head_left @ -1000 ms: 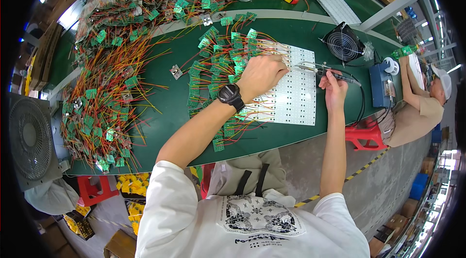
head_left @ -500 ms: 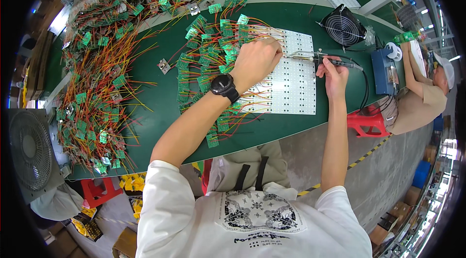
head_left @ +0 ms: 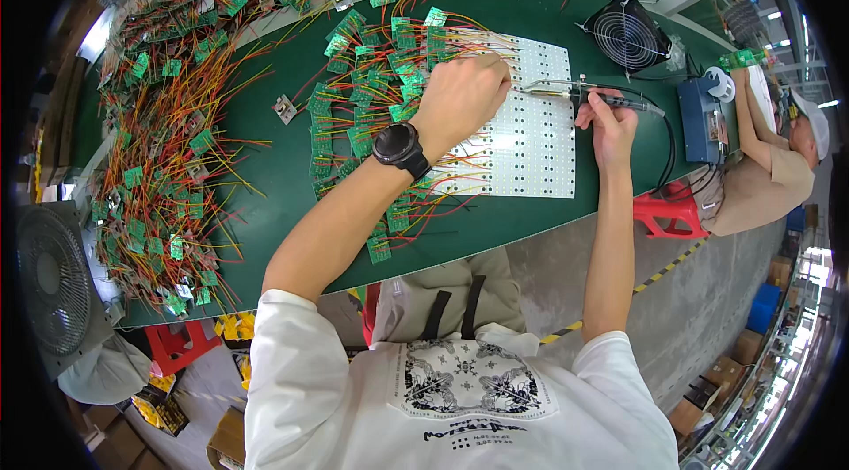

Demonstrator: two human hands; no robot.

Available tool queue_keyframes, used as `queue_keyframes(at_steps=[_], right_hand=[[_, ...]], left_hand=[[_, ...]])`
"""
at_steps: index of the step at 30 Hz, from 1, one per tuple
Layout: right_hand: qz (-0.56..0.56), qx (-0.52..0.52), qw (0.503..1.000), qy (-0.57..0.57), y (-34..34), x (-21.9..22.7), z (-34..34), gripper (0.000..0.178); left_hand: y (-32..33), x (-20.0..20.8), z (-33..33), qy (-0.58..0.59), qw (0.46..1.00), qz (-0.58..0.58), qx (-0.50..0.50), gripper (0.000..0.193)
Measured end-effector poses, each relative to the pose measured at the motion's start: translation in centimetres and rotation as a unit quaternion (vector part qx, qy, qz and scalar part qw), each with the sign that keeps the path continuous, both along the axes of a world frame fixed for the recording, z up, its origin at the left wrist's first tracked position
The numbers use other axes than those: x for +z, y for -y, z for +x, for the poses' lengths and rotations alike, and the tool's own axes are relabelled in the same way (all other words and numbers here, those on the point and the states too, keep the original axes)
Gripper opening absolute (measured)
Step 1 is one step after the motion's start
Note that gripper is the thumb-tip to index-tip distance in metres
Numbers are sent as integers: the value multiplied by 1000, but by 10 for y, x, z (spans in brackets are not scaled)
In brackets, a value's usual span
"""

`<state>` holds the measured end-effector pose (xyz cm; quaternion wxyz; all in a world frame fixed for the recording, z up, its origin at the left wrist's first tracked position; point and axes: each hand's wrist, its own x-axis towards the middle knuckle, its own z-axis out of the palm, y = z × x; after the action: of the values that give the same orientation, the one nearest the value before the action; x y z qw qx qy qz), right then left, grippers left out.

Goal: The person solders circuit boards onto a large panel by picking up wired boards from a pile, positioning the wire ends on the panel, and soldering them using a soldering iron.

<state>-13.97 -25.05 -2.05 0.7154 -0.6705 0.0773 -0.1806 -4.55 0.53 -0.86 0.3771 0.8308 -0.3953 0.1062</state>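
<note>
The right hand grips a soldering iron lying left-right, tip pointing left toward the left hand, curled on the white panel.

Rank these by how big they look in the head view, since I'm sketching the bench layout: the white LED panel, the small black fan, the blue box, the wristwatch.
1. White LED panel
2. Small black fan
3. Blue box
4. Wristwatch

The fan and box sit near the bent rim, so their ranking is unsure.

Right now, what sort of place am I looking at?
Probably an electronics assembly workshop: a green workbench heaped with small wired circuit boards, a white LED panel, and a soldering iron in the right hand.
</note>
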Motion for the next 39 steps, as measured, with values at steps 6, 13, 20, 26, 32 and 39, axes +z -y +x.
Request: queue_keyframes(at_steps=[6,13,20,26,32,39], right_hand=[[-6,4,1000,6,-2,0,0,16],[6,-1,1000,1,-2,0,-1,16],[42,-34,998,20,1,2,-1,16],[76,-55,995,34,-6,3,5,15],[92,-70,992,59,-2,0,2,17],[103,-86,989,56,7,-7,-6,20]], left_hand=[[-1,-2,1,11,1000,3,0,12],[-1,-2,0,9,1000,6,2,13],[1,-3,2,10,1000,-9,-4,13],[-5,8,-3,14,999,31,15,12],[-25,60,-30,133,991,-28,11,25],[-129,67,-62,27,934,124,333,12]])
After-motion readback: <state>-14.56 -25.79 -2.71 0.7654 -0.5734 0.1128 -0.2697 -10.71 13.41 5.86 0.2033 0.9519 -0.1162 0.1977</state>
